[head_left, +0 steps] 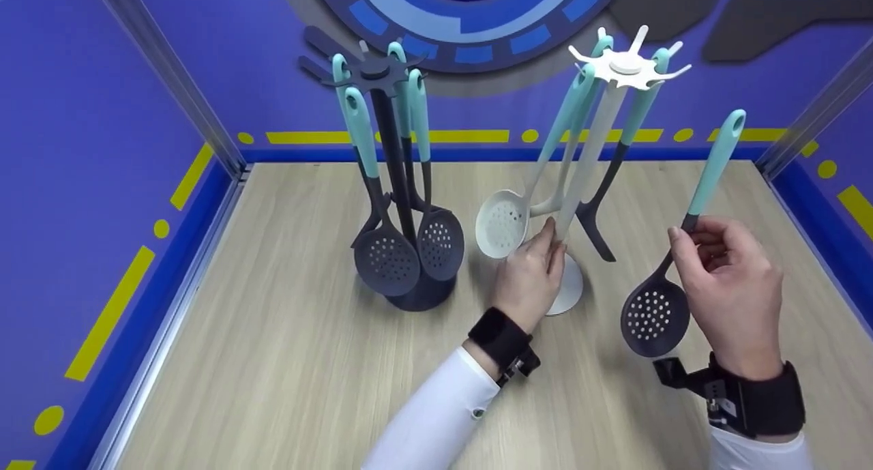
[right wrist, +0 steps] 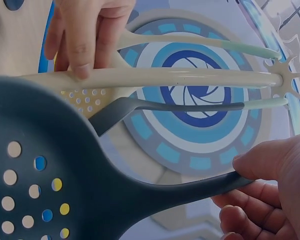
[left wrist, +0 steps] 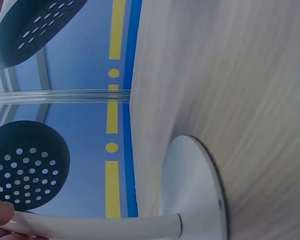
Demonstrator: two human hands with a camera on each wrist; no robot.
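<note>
My right hand (head_left: 740, 289) pinches a slotted skimmer (head_left: 655, 320) by its dark neck, just below the mint handle. The skimmer hangs above the table, handle up, right of the white utensil stand (head_left: 624, 67). In the right wrist view, thumb and fingers hold its dark neck (right wrist: 200, 189). My left hand (head_left: 528, 279) grips the lower post of that stand, above its round base (left wrist: 190, 190). On the stand hang a white slotted skimmer (head_left: 502, 223), a dark-headed utensil with a bent blade (head_left: 595, 235), and another pale utensil, partly hidden.
To the left stands a dark utensil stand (head_left: 394, 156) with several mint-handled utensils, two of them dark slotted skimmers (head_left: 386, 260). Both stands are on a wooden table (head_left: 273, 361). Blue panels (head_left: 225, 67) with yellow marks close off the back and sides.
</note>
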